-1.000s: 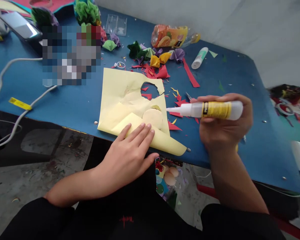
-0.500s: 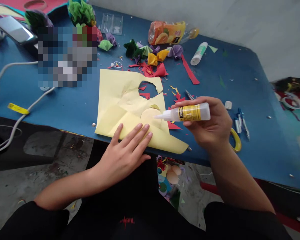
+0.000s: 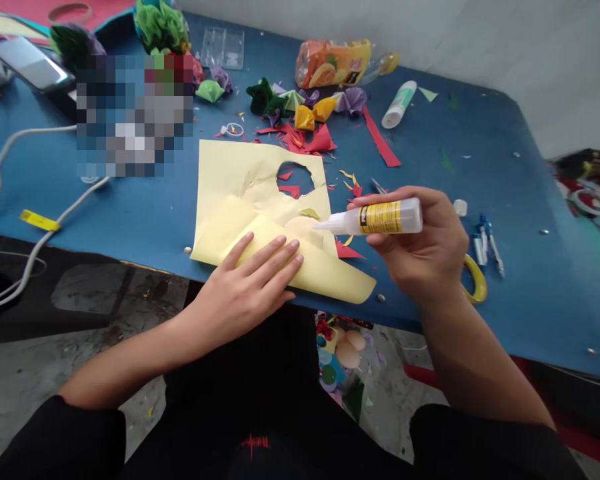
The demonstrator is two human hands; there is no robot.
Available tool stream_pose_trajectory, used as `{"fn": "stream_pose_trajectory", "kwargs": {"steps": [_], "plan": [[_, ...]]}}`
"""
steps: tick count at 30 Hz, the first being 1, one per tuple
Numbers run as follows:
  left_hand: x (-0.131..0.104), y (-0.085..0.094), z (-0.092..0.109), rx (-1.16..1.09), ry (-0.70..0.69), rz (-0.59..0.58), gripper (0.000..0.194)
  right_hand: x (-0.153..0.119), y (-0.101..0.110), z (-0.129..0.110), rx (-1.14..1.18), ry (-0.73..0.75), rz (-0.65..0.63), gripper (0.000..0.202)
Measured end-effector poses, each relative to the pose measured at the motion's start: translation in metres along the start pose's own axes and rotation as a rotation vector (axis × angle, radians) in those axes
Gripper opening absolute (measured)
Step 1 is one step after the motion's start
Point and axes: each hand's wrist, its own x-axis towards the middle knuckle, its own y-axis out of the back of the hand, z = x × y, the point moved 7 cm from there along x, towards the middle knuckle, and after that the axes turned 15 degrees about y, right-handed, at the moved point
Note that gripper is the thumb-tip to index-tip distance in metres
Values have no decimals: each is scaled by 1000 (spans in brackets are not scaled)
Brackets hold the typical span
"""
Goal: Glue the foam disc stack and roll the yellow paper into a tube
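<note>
Flat on the folded lower part of a pale yellow paper sheet (image 3: 225,173) lies my left hand (image 3: 253,283), fingers spread. The sheet has a ragged round hole in its upper right, through which red scraps show. My right hand (image 3: 425,247) is closed around a clear glue bottle (image 3: 385,217) with a yellow label, held sideways. Its white nozzle points left, at a pale round paper piece (image 3: 300,230) on the sheet. Whether the tip touches the paper, I cannot tell. The fold partly hides the round piece.
Beyond the sheet lie red scraps (image 3: 323,139), folded paper petals (image 3: 305,119), an orange-labelled bottle (image 3: 333,63) and a white-green tube (image 3: 399,105). Yellow scissor handles (image 3: 476,280) and pens (image 3: 487,243) are to the right. A white cable (image 3: 35,260) hangs over the left edge.
The glue bottle and my right hand have shifted slightly up and right, nozzle included. My left hand has slid a little upward on the fold.
</note>
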Motion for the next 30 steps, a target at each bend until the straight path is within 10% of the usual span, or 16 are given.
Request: {"fn": "stream_pose_trajectory", "kwargs": {"steps": [30], "plan": [[11,-3,2,-7,-7,-41,41,-7,-15,-23,-175,169,-162,55]]}}
